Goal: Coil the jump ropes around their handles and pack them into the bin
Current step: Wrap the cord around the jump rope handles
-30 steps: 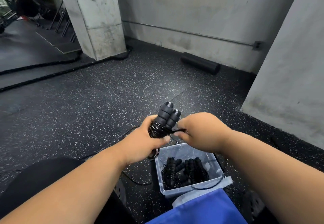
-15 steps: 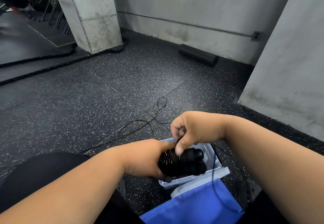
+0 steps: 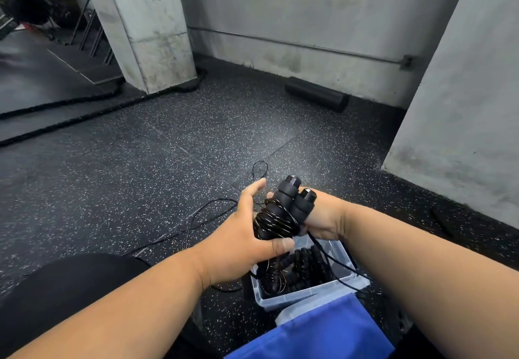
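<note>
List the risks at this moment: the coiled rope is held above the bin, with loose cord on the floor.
1. A cord runs from the coiled jump rope down over the bin rim; that tail may snag or stay outside.
2. The left hand has fingers partly spread, so the wraps could loosen and slip off the handles.
3. Loose cord on the floor could tangle with the bundle as the right hand lowers it.

No readable text, label, brand, number or sign is seen anywhere in the view. The surfaces shown are plain and unmarked.
</note>
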Demonstrator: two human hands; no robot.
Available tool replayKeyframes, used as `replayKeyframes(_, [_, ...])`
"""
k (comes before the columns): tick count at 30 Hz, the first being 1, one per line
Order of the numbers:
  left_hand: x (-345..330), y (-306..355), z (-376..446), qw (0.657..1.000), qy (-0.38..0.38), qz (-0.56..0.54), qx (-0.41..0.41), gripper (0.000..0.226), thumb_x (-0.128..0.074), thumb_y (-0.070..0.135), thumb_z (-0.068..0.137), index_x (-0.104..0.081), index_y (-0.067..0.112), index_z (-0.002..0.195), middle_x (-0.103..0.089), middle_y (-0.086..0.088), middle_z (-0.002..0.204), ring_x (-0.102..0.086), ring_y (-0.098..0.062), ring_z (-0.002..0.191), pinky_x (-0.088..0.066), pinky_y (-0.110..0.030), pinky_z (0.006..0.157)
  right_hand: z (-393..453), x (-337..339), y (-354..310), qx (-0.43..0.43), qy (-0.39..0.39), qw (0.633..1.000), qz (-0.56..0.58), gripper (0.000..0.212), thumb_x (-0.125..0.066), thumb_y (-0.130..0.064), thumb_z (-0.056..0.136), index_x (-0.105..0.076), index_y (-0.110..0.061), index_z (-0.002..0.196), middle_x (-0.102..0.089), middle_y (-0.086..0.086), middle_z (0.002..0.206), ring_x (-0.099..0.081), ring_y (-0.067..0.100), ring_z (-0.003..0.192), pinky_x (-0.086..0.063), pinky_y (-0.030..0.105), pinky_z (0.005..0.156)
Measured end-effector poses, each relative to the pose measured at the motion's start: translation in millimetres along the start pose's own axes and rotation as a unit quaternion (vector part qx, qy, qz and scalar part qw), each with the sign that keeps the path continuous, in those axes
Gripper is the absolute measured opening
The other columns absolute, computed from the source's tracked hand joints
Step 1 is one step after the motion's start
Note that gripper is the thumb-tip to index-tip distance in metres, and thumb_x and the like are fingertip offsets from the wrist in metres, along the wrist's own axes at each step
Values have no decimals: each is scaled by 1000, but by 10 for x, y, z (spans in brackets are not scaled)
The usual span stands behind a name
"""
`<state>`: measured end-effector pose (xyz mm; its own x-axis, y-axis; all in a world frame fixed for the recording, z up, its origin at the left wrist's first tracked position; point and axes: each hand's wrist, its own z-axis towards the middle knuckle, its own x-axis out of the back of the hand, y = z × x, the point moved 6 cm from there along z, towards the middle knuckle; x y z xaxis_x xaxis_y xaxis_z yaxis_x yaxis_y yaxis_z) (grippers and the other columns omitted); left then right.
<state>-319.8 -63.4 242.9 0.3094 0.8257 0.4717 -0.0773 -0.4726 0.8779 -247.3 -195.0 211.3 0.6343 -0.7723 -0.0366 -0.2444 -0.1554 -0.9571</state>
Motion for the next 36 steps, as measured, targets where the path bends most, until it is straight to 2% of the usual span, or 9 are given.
replayKeyframes(4, [-1,-45,37,999,13,-42,-20,88,-84,38,90,-27,56,155,-69,16,128,-67,-3,116,-53,-23,100,-35,-14,80,-55,50,996,-49,34,-40,-13,106,-52,-21,74,-43,-2,57,-32,7,47,-23,18,45])
replayKeyframes(9, [354,-173,105,986,155,-51,38,50,-78,42,93,-48,41,132,-73,13,108,-69,1,93,-50,-20,77,-131,30,-25,-60,75,978,-186,30,-50,-35,104,-66,-15,88,-51,-3,61,-39,11,50,-30,24,46])
replayKeyframes(12, [550,-267,123,973,210,-73,66,45,-75,42,95,-47,35,129,-70,11,111,-68,-7,98,-51,-24,75,-208,54,-180,-30,88,980,-178,25,-54,-26,104,-70,-9,97,-56,0,64,-46,13,52,-38,27,52])
replayKeyframes(15, [590,-322,128,966,226,-93,79,45,-75,43,95,-49,31,130,-70,8,113,-68,-10,100,-52,-26,74,-283,16,-336,9,53,979,-195,23,-55,-23,105,-69,-5,101,-67,5,75,-59,16,67,-52,36,70])
replayKeyframes(19, [516,-317,146,983,164,-30,73,45,-76,42,94,-49,33,129,-69,13,110,-65,2,96,-44,-14,71,-386,100,-448,27,24,952,-304,37,-60,-57,92,-76,-25,102,-76,1,101,-63,13,94,-48,47,101])
replayKeyframes(24, [394,-271,142,996,61,16,60,51,-78,45,93,-46,37,132,-71,4,107,-70,-12,91,-52,-23,70,-434,321,-462,39,102,985,-135,32,-56,-35,104,-72,-15,85,-63,-2,78,-52,13,76,-41,31,74])
replayKeyframes(28, [364,-236,160,997,51,38,41,51,-79,44,92,-46,37,130,-69,7,106,-66,-6,90,-51,-21,74,-377,182,-339,-4,60,996,60,30,-54,-32,106,-66,-11,88,-62,4,76,-60,15,71,-47,30,72])
replayKeyframes(32, [420,-263,177,998,39,38,40,51,-80,45,91,-47,41,129,-71,5,105,-69,-9,91,-52,-23,74,-462,204,-535,46,59,991,-113,33,-50,-30,108,-67,-8,91,-65,9,76,-63,19,70,-51,33,72])
replayKeyframes(36, [551,-266,185,998,48,6,41,54,-79,48,90,-46,41,131,-71,5,107,-71,-13,96,-57,-32,82,-563,381,-687,51,54,970,-231,33,-52,-33,107,-67,-11,88,-53,4,58,-48,17,53,-46,33,62])
